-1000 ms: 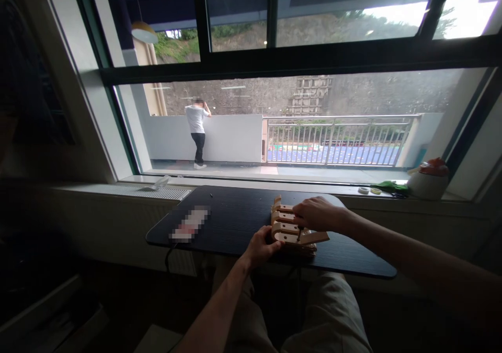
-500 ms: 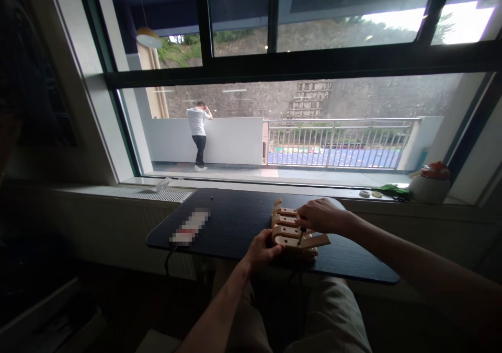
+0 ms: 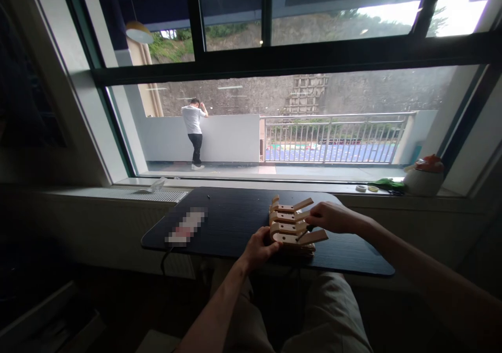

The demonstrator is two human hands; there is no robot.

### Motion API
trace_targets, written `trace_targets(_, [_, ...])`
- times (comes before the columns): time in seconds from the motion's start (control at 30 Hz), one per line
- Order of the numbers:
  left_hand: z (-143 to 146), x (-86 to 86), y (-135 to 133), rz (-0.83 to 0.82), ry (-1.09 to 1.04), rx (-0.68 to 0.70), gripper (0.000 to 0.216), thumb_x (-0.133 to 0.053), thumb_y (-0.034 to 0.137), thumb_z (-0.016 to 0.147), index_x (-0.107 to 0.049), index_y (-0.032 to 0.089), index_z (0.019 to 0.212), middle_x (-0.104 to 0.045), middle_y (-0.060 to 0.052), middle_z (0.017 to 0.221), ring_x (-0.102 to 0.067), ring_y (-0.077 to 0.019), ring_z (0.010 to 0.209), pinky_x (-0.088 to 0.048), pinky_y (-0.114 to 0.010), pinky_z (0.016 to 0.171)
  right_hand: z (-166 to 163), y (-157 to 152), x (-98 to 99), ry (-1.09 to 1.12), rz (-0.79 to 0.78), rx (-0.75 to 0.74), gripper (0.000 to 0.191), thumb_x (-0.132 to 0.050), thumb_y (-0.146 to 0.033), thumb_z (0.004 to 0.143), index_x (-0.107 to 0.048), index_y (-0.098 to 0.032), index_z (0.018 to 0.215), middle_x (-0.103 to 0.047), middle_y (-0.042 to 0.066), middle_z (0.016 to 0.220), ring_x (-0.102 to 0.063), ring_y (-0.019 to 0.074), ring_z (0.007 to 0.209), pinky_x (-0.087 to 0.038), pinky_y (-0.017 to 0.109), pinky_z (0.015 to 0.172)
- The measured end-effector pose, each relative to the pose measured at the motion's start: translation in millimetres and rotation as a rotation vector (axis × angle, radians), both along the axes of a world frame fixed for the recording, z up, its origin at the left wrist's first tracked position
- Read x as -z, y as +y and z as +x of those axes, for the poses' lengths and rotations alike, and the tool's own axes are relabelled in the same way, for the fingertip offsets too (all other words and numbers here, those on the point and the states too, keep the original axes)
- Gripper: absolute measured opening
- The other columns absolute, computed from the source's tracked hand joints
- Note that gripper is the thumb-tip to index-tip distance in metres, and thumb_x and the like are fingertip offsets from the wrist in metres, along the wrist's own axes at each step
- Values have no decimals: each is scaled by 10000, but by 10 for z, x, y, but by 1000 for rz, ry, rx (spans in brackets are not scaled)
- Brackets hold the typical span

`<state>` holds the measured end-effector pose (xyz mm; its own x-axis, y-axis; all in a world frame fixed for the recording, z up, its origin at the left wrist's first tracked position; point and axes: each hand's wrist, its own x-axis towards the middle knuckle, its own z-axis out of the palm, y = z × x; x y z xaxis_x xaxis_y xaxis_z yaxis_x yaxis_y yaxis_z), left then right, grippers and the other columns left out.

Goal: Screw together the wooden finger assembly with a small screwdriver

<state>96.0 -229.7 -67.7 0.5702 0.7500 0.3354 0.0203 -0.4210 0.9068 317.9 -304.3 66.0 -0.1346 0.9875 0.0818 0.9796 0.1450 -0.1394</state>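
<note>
**Left hand (image 3: 259,249) Is Bracing a Wooden Piece (image 3: 288,227) While Right Hand (image 3: 331,218) Is Gripping a Slim Tool (image 3: 304,234)**

A wide, dark-framed window (image 3: 314,55) is filling most of the view. Beyond it, a white wall (image 3: 231,138) is running up to a metal railing (image 3: 333,115). Inside, a black table (image 3: 235,212) is standing before the sill, over the wearer's knees. Outside, a person in a white top (image 3: 192,120) is leaning at the white wall, both well beyond the glass.

The wooden piece is sitting on the table's right half, near the front edge. Its bent strips are lying in a row, curving up at the left, with loose-looking ends slanting up at the right. The left hand is pressing its thumb and fingers narrowly onto the near left corner. The right hand is holding the tool in closed fingers above the right side; its shaft is slanting down towards the nearest strip. The fist is hiding most of the handle, so it may be a screwdriver.

A white pot (image 3: 423,179) is standing on the sill at right, and two small rolls (image 3: 361,188) are lying nearby. A tiny dark bit (image 3: 208,196) is resting near the table's far edge.
</note>
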Motion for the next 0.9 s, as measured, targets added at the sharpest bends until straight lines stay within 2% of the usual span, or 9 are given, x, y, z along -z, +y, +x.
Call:
trace_targets(0.1, [-7,22,19,40,24,-23,321,-661,287,724,-594,147,1005,-624,-44,931,-568,-178,858,-452,-263,762,235,-116,193,372,70,84,435,-432,-529,805,-642,-162,700,-497,-18,530,-388,90,481,-293,225,458])
trace_targets(0.17, [-7,34,27,53,31,-34,318,-655,303,731,-593,148,1002,-622,-40,911,-563,-171,835,-451,-255,742,328,-197,339,571,119,179,463,-437,-562,794,-611,-153,664,-458,-23,511,-376,86,467,-316,224,452])
trace_targets(0.27, [2,24,17,50,30,-37,292,-641,318,741,-591,148,973,-618,-32,882,-551,-157,801,-444,-241,716,346,-279,533,829,122,233,465,-463,-593,768,-625,-158,766,-455,-25,522,-417,100,489,-377,229,477])
trace_targets(0.37, [11,-17,-13,43,34,-38,266,-637,315,738,-590,152,943,-611,-22,868,-540,-148,794,-432,-230,717,262,-299,649,1004,122,256,495,-500,-621,727,-638,-156,827,-420,-43,501,-424,100,485,-449,252,549])
trace_targets(0.47, [12,-60,-39,23,40,-24,238,-621,312,747,-579,153,919,-596,-9,836,-529,-136,772,-423,-220,699,170,-286,665,1056,141,258,512,-507,-640,710,-634,-153,802,-424,-41,511,-436,98,489,-462,254,556])
trace_targets(0.7, [15,-75,-45,28,26,-24,217,-628,284,736,-568,158,903,-588,-5,837,-524,-137,786,-427,-224,727,92,-287,559,968,183,256,471,-487,-611,737,-628,-162,763,-491,-10,536,-475,113,521,-411,221,490])
trace_targets(0.9, [14,-88,-62,-2,39,-6,237,-628,298,740,-560,159,920,-589,-9,841,-529,-135,788,-432,-223,716,159,-264,630,955,183,248,432,-501,-568,759,-637,-158,769,-491,-24,526,-449,102,490,-387,226,477])
